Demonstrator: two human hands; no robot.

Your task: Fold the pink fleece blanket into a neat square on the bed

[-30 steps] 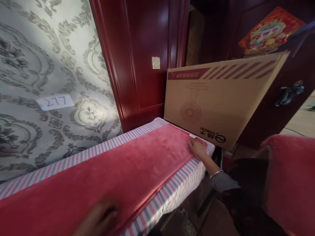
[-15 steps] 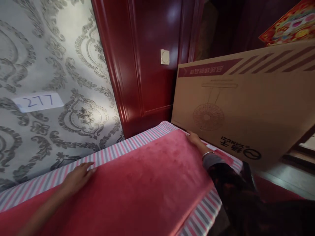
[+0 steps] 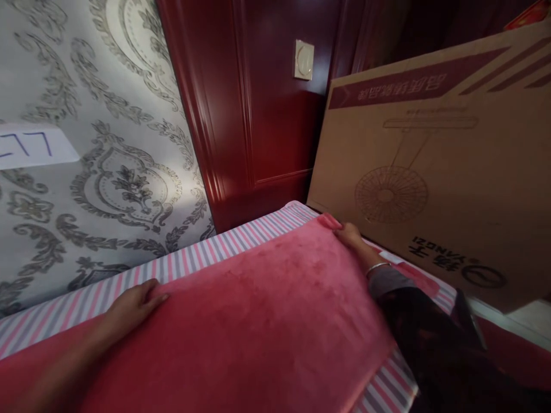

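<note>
A red plush cloth [image 3: 249, 321] lies over a pad in pink, grey and white stripes [image 3: 241, 244]. My right hand [image 3: 350, 235] is closed on the cloth's far corner, where a small fold stands up by the fingertips. Further left, my left hand [image 3: 135, 304] rests at the cloth's long edge beside the wall. Its thumb and forefinger are apart, and the other fingers are partly hidden. A bracelet circles my right wrist below a dark sleeve [image 3: 430, 338].
A large cardboard box [image 3: 451, 183] printed with a round outline leans behind the pad's far right. Dark red panelling [image 3: 267, 115] bearing a switch plate [image 3: 303, 59] rises behind. Patterned wallpaper [image 3: 129, 178] with a numbered paper label [image 3: 41, 148] borders the left side.
The view has come closer and turned slightly. My right hand has pulled the cloth's corner further out, and a fold now shows there. My left hand stays at the long edge.
</note>
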